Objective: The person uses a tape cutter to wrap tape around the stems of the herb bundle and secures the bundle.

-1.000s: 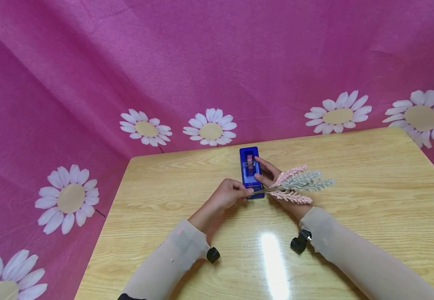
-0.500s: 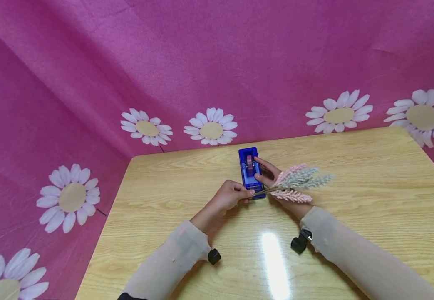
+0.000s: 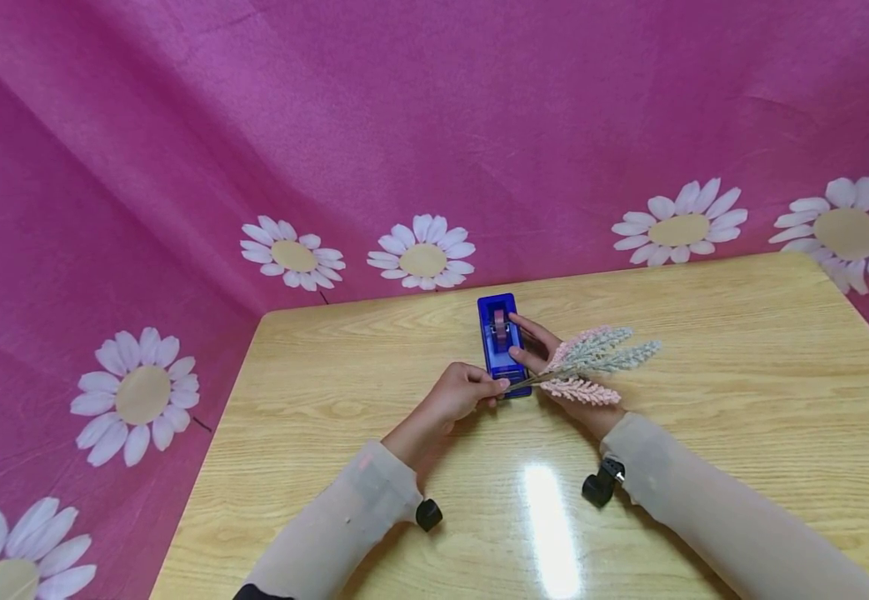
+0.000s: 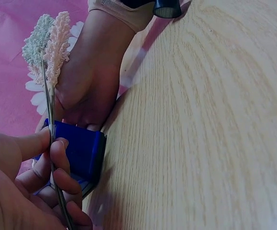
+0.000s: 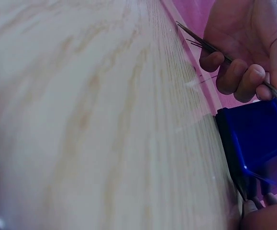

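A blue tape dispenser [image 3: 497, 320] with a pinkish roll of tape [image 3: 501, 328] stands on the wooden table. In the head view my left hand [image 3: 458, 390] pinches the thin stems of a bunch of artificial flower sprays [image 3: 591, 354], pink and pale green, over the dispenser's near end. The left wrist view shows the stems [image 4: 52, 158] running between thumb and curled fingers, with the sprays pointing away. My right hand [image 3: 546, 358] holds the dispenser by its right side. Its wrist and palm lie partly under the sprays, and some of its fingers are hidden.
Pink cloth [image 3: 434, 125] printed with white daisies hangs behind the wooden table [image 3: 741, 375] and along its left. Black cameras [image 3: 428, 514] are strapped at both wrists. A bright light reflection lies on the near tabletop.
The flower sprays have turned a little and shifted slightly left as the stems roll in my left fingers. The dispenser has barely moved. My right hand keeps its place.
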{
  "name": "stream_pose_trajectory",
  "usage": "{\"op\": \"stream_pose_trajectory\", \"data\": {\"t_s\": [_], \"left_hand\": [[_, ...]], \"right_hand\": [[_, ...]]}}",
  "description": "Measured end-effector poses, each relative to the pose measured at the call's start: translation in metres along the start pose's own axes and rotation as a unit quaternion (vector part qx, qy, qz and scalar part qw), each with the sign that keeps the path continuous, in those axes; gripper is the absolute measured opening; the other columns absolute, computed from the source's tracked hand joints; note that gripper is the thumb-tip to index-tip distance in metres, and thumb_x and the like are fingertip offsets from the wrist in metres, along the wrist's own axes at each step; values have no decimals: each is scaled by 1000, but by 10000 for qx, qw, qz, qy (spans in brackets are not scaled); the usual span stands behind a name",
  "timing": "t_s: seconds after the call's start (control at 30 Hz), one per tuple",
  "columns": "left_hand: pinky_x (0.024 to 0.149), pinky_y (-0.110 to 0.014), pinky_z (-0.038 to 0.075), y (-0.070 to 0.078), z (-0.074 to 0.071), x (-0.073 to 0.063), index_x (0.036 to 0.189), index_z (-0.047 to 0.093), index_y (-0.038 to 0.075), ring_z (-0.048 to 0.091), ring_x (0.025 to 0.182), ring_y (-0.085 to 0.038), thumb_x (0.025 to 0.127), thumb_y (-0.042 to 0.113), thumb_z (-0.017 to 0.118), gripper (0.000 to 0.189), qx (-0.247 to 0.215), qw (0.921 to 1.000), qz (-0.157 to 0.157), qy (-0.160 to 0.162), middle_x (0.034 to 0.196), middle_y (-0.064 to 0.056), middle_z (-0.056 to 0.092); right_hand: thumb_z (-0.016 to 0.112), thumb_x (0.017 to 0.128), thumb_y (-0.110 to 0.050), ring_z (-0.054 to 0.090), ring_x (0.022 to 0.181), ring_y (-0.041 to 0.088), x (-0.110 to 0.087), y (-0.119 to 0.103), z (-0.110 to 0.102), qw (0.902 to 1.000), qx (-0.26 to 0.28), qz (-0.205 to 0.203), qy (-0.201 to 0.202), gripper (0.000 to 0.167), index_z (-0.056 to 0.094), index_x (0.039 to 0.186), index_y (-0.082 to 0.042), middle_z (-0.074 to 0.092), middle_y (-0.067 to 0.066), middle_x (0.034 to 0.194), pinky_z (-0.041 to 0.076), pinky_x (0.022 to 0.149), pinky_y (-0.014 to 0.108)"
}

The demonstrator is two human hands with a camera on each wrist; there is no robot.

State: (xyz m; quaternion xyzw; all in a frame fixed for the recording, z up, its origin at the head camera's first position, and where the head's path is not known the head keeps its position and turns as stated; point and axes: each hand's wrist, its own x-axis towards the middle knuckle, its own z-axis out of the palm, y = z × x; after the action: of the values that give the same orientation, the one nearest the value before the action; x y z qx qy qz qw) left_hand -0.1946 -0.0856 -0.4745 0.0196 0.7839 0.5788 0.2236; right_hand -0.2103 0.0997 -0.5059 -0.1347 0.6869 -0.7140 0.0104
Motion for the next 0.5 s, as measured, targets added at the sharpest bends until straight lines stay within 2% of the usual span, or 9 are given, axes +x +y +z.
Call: {"op": "stream_pose_trajectory", "data": {"t_s": [0.13, 0.2, 0.37, 0.43, 0.5], "left_hand": [[48, -21, 23, -1, 1, 1, 82, 70, -14, 38, 53, -8, 97, 14, 74, 32, -11, 10000, -11, 28, 58, 1, 59], [47, -21, 22, -1, 0, 1, 84, 70, -15, 35, 52, -8, 97, 14, 74, 32, -13, 10000, -47, 35, 59, 0, 60], [47, -22, 21, -4, 2, 1, 85, 70, -17, 33, 51, -7, 96, 13, 74, 32, 92, 9999, 50, 62, 59, 0, 59], [48, -22, 22, -7, 3, 0, 84, 71, -17, 36, 53, -8, 96, 10, 74, 30, 164, 9997, 156, 47, 58, 0, 59], [49, -22, 23, -10, 5, -1, 82, 71, -17, 39, 56, -8, 95, 8, 75, 29, 226, 9993, 279, 36, 58, 0, 59]], "right_hand": [[53, 102, 7, 40, 140, 52, 1, 0, 0, 10000, 88, -1, 22, 57, 33, 155, 10, 40, 38, 152, 40, 103, 16], [54, 103, 5, 40, 141, 51, 0, 0, 0, 10000, 33, 44, 1, 57, 33, 156, 8, 40, 37, 153, 41, 106, 20], [56, 105, -4, 37, 145, 48, -3, -2, -2, 9995, -200, 218, -135, 59, 34, 159, 0, 37, 32, 158, 38, 116, 41], [57, 105, -6, 39, 144, 47, -3, -1, -2, 9994, -259, 201, -132, 59, 34, 159, -1, 37, 32, 158, 41, 114, 38], [58, 105, -8, 43, 141, 47, -3, 1, -2, 9995, -256, 136, -94, 59, 35, 158, 0, 40, 33, 156, 45, 107, 30]]}}
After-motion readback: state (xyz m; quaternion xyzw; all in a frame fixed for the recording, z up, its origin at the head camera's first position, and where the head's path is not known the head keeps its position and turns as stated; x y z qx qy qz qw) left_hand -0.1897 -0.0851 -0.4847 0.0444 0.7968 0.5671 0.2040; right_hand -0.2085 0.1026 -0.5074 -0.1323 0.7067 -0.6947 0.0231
